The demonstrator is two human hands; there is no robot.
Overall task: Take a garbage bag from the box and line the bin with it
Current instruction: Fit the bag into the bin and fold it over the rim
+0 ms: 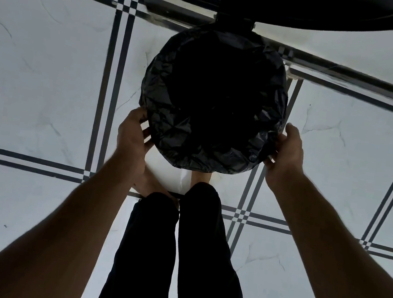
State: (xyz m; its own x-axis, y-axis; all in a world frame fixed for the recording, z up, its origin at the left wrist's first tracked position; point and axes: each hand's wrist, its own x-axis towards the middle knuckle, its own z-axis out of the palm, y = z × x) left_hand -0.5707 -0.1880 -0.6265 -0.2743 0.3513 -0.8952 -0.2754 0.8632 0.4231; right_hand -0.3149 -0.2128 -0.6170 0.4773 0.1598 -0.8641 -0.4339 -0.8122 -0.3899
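We have our left hand (133, 138) and right hand (286, 157) clamped on opposite sides of the bin's near rim, fingers curled down over the folded plastic; we cannot tell how firmly the fingertips pinch, since they disappear under the edge. Between the 2 hands the garbage bag (168, 130) is already draped over the bin (149, 78), its crinkled black film wrapping the rim all the way round and sinking into a dark hollow whose bottom we cannot see. Just beyond the far rim sits a dark block, probably the hinge, and above it the raised lid (306, 11). Below the grip our 2 trouser legs (177, 258) stand on the pale tiled floor (39, 67). The box is not in view.

We judge the lining nearly done. The risk from here is the thin film: tug the overhang too hard and it may tear on the rim, or leave it too shallow and the bag slips inside once loaded.
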